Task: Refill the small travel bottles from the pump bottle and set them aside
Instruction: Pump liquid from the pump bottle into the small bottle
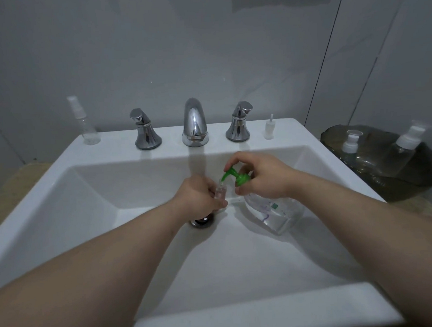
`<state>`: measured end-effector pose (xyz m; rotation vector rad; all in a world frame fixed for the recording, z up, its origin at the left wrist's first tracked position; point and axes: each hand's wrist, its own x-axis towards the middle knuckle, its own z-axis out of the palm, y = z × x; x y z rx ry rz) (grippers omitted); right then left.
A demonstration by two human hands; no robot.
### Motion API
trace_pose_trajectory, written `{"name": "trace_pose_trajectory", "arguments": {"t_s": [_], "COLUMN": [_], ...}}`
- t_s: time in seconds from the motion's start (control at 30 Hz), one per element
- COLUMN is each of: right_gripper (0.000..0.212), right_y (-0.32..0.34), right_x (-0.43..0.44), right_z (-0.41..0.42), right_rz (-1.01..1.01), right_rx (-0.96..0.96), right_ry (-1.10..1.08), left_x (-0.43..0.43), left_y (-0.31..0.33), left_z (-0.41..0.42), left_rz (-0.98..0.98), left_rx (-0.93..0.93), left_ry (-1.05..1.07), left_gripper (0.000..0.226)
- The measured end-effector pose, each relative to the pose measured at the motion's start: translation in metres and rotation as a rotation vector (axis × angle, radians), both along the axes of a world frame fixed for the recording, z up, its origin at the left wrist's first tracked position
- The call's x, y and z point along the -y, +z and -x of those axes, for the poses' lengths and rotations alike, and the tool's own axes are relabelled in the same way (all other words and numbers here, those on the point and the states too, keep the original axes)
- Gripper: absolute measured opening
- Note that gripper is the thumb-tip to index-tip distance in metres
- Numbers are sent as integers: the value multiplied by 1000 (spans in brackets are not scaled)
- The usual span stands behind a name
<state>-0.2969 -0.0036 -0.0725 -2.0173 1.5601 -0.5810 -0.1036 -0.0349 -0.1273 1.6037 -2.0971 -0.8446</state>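
Head view: over a white sink (59,188), a person is holding a small travel bottle (220,192) in the left hand (199,194), fingers (218,205) curling round its clear body. The right hand (263,175) is gripping the pump bottle (273,210), its forefinger arching over the green pump head (236,176). The travel bottle is sitting at centre frame, just above the drain (202,219), its open neck meeting the green nozzle tip.

The risk appears to be lying in that narrow mouth. A hard press, or a small slip of either hand, would likely be sending liquid down the outside and into the basin.

The pump bottle, tilting with its base toward five o'clock, seems to be carrying clear liquid, level hard to read. How full the travel bottle is cannot be told.

At ten o'clock on the sink ledge, a clear spray bottle (87,128) is standing capped and seemingly empty. At two o'clock, a loose white sprayer top (269,128) is standing beside the right tap (239,122). At three o'clock, a dark tray (401,190) on the worktop is carrying a smaller white-capped bottle (351,145) and a larger white-capped bottle (406,149), contents unclear.
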Motion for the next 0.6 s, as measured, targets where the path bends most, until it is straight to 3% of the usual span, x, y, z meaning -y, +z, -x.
{"name": "trace_pose_trajectory", "arguments": {"t_s": [0.6], "right_gripper": [42], "right_y": [2], "right_x": [-3], "right_z": [-1], "right_rz": [-21], "right_rx": [15], "right_ry": [-13], "left_x": [-2], "left_y": [0], "left_z": [1], "left_rz": [-48], "left_rx": [-19], "left_ry": [-20], "left_gripper": [24]}}
